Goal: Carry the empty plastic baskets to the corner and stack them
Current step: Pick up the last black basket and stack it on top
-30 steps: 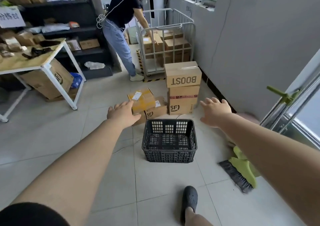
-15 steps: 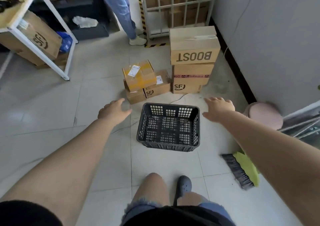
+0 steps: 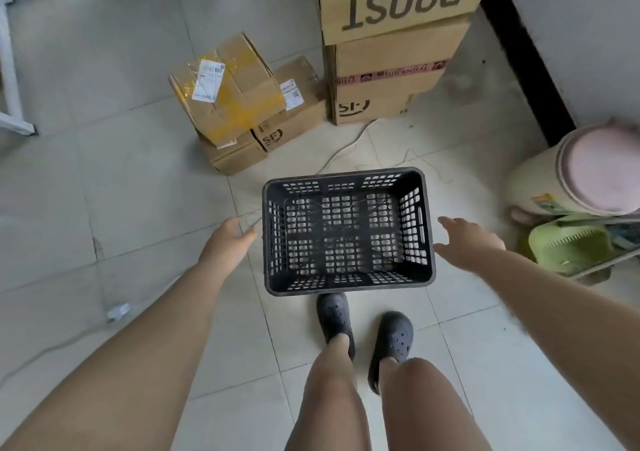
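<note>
We are looking straight down at the tiled floor (image 3: 131, 208), and starting at the far left a white frame leg (image 3: 10, 80) is standing at the edge of the view. A small scrap of litter (image 3: 118, 311) is lying on the tiles beside our left forearm. Our left hand (image 3: 230, 239) is hanging just beside the left wall of the basket, fingers loosely spread and curled a little, gripping nothing; whether the fingertips are grazing the rim, we cannot tell. Beyond it a small pile of cardboard parcels (image 3: 239, 104) is sitting on the floor, the top one wrapped in yellow tape and tilted.

In the middle, the black plastic basket (image 3: 346, 288) is resting upright on the floor, empty, its slotted bottom showing the tiles through. Our two dark clogs (image 3: 363, 329) are planted right at its near edge. Behind it a taller stack of cartons (image 3: 394, 52) is standing near the wall, the top one printed BOOST, and a thin white cord (image 3: 346, 149) is trailing across the tiles between that stack and the basket.

Our right hand (image 3: 467, 243) is reaching in beside the basket's right wall, fingers spread wide, holding nothing. Further right a round bin with a pink lid (image 3: 588, 173) is standing by the wall, with a green dustpan (image 3: 568, 246) just in front of it.
</note>
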The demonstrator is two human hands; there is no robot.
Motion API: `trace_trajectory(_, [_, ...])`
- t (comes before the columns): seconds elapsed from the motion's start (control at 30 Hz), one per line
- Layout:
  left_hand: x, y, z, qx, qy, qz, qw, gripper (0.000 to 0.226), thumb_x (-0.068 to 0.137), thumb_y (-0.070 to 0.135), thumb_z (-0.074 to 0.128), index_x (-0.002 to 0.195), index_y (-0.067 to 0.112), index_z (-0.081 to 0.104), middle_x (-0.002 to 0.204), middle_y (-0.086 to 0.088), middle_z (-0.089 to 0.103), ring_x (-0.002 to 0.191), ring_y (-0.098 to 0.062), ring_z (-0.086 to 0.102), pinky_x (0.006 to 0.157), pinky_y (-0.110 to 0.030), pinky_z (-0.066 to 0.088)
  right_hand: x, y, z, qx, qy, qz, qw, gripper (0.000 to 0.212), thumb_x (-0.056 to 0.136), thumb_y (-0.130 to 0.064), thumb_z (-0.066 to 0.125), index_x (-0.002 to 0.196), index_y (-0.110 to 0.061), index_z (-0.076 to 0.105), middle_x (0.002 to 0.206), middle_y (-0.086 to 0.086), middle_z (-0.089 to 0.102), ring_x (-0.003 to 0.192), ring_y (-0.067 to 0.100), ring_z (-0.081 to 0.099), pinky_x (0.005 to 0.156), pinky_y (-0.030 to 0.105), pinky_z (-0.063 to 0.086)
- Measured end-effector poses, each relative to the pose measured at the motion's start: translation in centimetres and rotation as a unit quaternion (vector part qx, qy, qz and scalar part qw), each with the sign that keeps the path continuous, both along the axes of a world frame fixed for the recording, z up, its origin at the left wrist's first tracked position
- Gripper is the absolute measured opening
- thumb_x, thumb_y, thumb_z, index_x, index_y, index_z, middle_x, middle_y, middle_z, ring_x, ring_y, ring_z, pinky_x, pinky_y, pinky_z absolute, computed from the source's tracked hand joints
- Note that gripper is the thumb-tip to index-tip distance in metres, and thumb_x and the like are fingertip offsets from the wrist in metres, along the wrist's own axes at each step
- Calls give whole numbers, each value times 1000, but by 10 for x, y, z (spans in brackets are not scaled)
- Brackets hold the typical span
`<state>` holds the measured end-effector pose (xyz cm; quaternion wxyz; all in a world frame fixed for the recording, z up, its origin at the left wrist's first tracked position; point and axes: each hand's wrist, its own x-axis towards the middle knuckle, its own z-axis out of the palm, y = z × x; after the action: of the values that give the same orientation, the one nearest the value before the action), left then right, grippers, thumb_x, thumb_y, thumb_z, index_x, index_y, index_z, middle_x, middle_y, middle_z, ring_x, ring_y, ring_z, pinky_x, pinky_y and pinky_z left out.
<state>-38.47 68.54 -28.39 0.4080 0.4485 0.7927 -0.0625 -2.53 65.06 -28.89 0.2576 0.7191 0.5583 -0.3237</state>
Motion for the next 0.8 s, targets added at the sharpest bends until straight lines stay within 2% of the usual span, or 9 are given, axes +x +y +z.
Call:
trace_trajectory(0.2, [-21,36,-140,-27,-1,87,996,55,100,33,42,147,7,34,152,-12,38,139,-30,34,110,-36,28,5,31,-139,-35,37,-192,980,54,94,-28,53,142,-9,36,137,18,48,121,34,49,81,34,36])
trace_trajectory(0.3, [-24,36,-204,-52,10,106,993,51,101,38,40,139,4,43,133,-13,51,131,-32,42,96,-34,33,9,41,-201,-37,38,-286,957,62,97,-32,51,148,-7,28,143,21,42,127,37,43,89,36,37])
trace_trajectory(0.4, [-25,29,-257,-83,-1,118,990,56,101,41,36,143,5,41,144,-13,47,133,-33,42,105,-39,33,17,46,-253,-17,44,-367,929,63,96,-36,50,147,-6,30,138,22,46,125,38,45,97,40,37])
trace_trajectory(0.47, [-26,29,-285,-88,-11,149,985,58,101,44,33,147,9,36,151,-12,39,138,-33,37,112,-43,28,25,46,-281,16,40,-426,904,62,94,-43,51,141,-5,37,125,17,51,111,35,49,90,40,39])
trace_trajectory(0.57, [-32,34,-318,-90,-22,209,973,60,101,48,28,150,15,32,155,-10,34,140,-31,34,114,-44,25,44,51,-312,69,53,-549,832,72,80,-63,50,128,-9,49,110,9,56,90,27,50,73,36,39])
trace_trajectory(0.63, [-33,39,-330,-87,-44,265,959,60,100,53,25,149,20,34,153,-7,38,130,-30,48,108,-42,35,55,50,-326,54,94,-595,796,70,71,-73,45,106,-14,60,105,5,63,80,24,55,68,32,40])
trace_trajectory(0.7, [-31,44,-340,-82,-82,334,936,63,98,59,23,146,23,40,148,-6,45,113,-31,61,95,-41,47,56,49,-333,31,142,-599,788,54,87,-68,40,85,-16,58,91,4,59,69,19,51,64,28,37])
trace_trajectory(0.73, [-30,46,-345,-86,-97,353,926,67,97,62,19,144,20,42,147,-8,46,115,-34,60,91,-42,50,56,48,-336,17,166,-596,786,55,92,-64,35,86,-14,58,87,4,56,67,18,49,62,28,37])
trace_trajectory(0.8, [-31,48,-354,-104,-99,365,920,79,93,68,12,137,12,48,142,-11,49,113,-41,59,84,-45,50,57,47,-347,9,225,-590,776,65,95,-63,27,109,-7,58,90,8,57,71,23,53,64,32,42])
